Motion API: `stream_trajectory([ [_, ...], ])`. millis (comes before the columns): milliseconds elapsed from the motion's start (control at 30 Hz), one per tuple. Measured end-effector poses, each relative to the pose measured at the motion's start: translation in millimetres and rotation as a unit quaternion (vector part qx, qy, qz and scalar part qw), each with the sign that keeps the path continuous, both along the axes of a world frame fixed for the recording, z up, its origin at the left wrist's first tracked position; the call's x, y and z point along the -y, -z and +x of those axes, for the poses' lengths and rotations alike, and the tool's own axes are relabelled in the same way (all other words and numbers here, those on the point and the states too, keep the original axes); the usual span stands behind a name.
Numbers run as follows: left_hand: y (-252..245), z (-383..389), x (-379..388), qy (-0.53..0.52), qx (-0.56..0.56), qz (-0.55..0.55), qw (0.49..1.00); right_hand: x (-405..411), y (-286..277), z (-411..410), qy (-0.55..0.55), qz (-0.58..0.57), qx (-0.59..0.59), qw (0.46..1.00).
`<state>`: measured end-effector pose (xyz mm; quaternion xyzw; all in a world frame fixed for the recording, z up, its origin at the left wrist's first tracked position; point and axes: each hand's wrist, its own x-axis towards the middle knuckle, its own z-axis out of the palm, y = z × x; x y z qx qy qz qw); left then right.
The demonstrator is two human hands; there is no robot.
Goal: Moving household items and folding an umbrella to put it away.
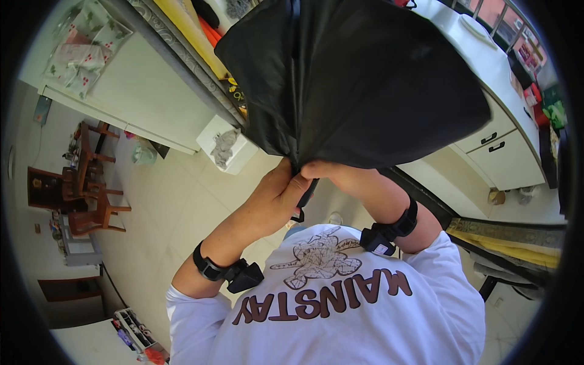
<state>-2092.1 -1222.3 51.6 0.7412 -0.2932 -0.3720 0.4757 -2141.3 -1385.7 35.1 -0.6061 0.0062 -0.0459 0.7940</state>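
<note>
A black folding umbrella is in front of me, its canopy loose and partly spread, with the folds gathered near my hands. My left hand is closed around the umbrella near the handle, and the dark handle end with a strap loop shows below the fingers. My right hand touches my left at the gathered point, its thumb against the lower edge of the fabric; most of its fingers are hidden under the canopy.
At right stand a white counter and drawers beneath a barred window. A white box with a grey cloth lies left of the canopy, near a white cabinet and curtains. Wooden chairs stand far left on the tiled floor.
</note>
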Motion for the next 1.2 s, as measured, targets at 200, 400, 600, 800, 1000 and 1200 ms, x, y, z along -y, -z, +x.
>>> stream_trajectory([
  [200,6.0,1.1,11.2,0.016,-0.056,-0.046,0.997,-3.2,-1.6,11.1,0.095,0.214,0.039,0.971],
  [400,-0.8,15.7,20.0,-0.039,-0.203,-0.147,0.967,12.4,12.7,24.2,0.12,0.299,0.057,0.945],
  [600,9.2,42.0,35.3,-0.011,-0.205,-0.126,0.97,24.9,20.4,42.8,0.144,0.302,0.048,0.941],
  [800,17.4,93.6,58.2,0.017,-0.124,-0.18,0.976,40.9,22.4,83.0,0.226,0.298,0.079,0.924],
  [1000,24.8,165.1,88.5,0.121,0.068,-0.175,0.975,64.7,37.2,133.2,0.258,0.308,0.047,0.915],
  [1200,19.6,218.5,118.1,0.168,0.311,-0.192,0.915,81.0,24.3,173.7,0.306,0.313,0.063,0.897],
])
